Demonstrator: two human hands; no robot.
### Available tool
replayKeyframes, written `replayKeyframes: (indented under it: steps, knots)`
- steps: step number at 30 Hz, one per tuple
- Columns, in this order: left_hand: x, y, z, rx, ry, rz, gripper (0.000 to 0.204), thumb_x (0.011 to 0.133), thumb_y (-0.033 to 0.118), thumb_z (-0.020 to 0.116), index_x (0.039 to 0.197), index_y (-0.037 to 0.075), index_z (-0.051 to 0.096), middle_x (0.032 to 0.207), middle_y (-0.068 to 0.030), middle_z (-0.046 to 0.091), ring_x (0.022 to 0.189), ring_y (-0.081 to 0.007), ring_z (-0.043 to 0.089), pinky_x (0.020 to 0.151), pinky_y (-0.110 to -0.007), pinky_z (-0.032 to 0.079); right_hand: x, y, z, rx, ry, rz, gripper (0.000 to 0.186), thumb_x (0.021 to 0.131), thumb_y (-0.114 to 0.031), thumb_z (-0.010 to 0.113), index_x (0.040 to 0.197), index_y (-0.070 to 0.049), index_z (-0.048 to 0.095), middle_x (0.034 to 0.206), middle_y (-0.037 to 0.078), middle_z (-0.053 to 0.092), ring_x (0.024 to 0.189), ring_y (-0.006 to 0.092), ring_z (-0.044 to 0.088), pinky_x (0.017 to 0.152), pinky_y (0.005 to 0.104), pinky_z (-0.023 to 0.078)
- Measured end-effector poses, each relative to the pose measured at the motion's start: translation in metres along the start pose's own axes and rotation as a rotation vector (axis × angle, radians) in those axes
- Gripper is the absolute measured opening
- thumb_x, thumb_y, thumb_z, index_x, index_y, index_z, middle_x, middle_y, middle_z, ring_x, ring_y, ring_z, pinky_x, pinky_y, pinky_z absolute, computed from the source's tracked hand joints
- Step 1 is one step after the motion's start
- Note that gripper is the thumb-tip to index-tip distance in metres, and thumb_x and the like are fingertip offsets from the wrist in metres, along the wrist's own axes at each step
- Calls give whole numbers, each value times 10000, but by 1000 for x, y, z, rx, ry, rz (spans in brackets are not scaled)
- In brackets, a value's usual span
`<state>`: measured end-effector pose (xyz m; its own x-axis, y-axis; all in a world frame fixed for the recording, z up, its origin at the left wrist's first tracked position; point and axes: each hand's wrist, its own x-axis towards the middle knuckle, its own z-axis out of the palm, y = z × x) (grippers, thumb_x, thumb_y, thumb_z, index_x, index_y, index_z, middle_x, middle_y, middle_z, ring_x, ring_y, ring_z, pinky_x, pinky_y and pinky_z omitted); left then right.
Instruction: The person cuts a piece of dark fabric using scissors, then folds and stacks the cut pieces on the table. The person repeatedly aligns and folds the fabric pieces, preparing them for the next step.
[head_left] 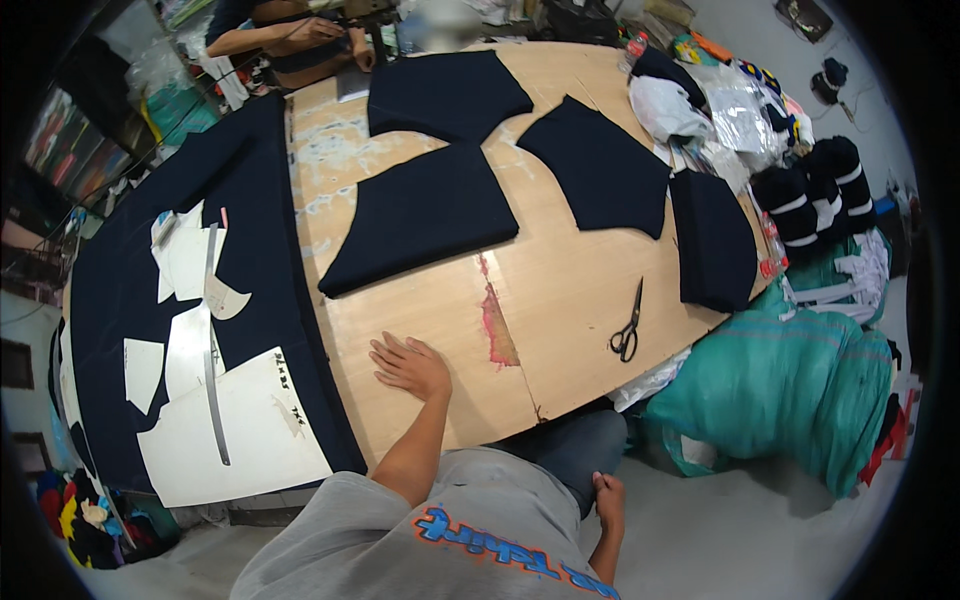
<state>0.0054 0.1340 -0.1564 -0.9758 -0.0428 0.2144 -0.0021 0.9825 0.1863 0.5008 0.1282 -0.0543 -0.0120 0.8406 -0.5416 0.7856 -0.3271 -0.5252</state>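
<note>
My left hand [412, 366] lies flat on the bare wooden tabletop [420, 312], fingers spread, holding nothing. Down beside my thigh, off the table, my right hand [608, 497] is closed with its fingers curled; what it holds, if anything, is hidden. Just beyond my left hand is a large cut piece of dark navy fabric [425, 220]. Farther off lie another cut piece [445, 95] and, to the right, a third [605, 170]. Black-handled scissors [626, 335] rest on the wood near the right edge, blades pointing away from me.
Spread navy cloth [260, 330] covers the table's left part, bearing white paper patterns [235, 430] and a long curved ruler [216, 400]. A folded navy stack [715, 240] sits at the right edge. Green sacks [770, 380] stand beside the table. Another person's hands [315, 35] show at the far side.
</note>
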Motion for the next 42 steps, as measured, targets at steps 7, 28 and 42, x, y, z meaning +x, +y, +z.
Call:
replayKeyframes:
  steps: [7,28,42]
  knots:
    - [5,-2,-9,-89,-66,-29,624,1179,354,501,1750,120,411,1866,-168,298,1732,-368,255,1382,-617,173,6,-85,-59,-59,-172,289,536,1153,-345,644,748,5,661,638,106,628,480,234,615,465,416,509]
    - [3,-1,-13,-121,-89,-48,614,1178,336,478,1737,89,421,1866,-171,286,1737,-383,227,1388,-634,136,86,-70,54,-103,-359,-65,279,1149,-254,667,1270,-29,780,988,100,827,965,191,781,884,353,610]
    - [20,-16,-30,-570,-145,27,504,1103,124,614,1598,59,548,1706,-196,515,1606,-412,423,1342,-562,276,118,-211,60,-74,-234,-562,290,1182,-236,617,1251,5,762,958,132,795,855,209,749,840,370,596]
